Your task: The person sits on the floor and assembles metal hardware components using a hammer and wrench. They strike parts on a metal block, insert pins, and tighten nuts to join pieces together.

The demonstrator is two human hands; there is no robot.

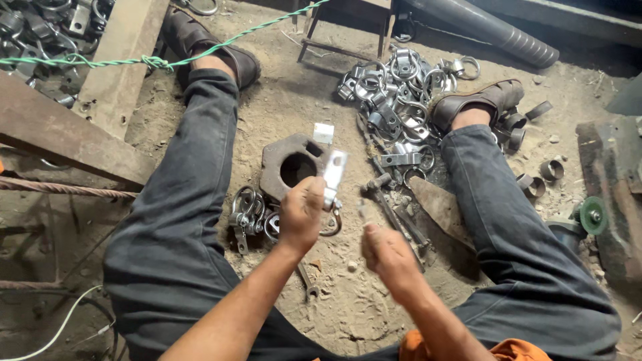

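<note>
View from above of a person seated on a sandy workshop floor, legs in dark trousers spread toward the top of the frame. At centre, the left hand point(301, 212) is closed around a shiny metal pipe clamp point(332, 182). Its flat strap sticks up out of the fist, its long axis near vertical and tilted slightly right, and its ring loop hangs below the knuckles. Just right of it and a little lower, the right hand point(386, 253) is blurred; its fingers look pinched on something small and pale, but what it is cannot be told. The clamp lies up and to the left of the right hand, a short gap between them, so the left hand is the one on it.

Behind the left hand sits a rusty hexagonal steel block point(292, 165) with a round hole. A few finished clamps point(249, 214) lie at the left knee. A large pile of clamps point(394, 93) fills the upper centre, near the right sandalled foot. A hammer point(388, 200) lies on the floor between the hands and that pile.
</note>
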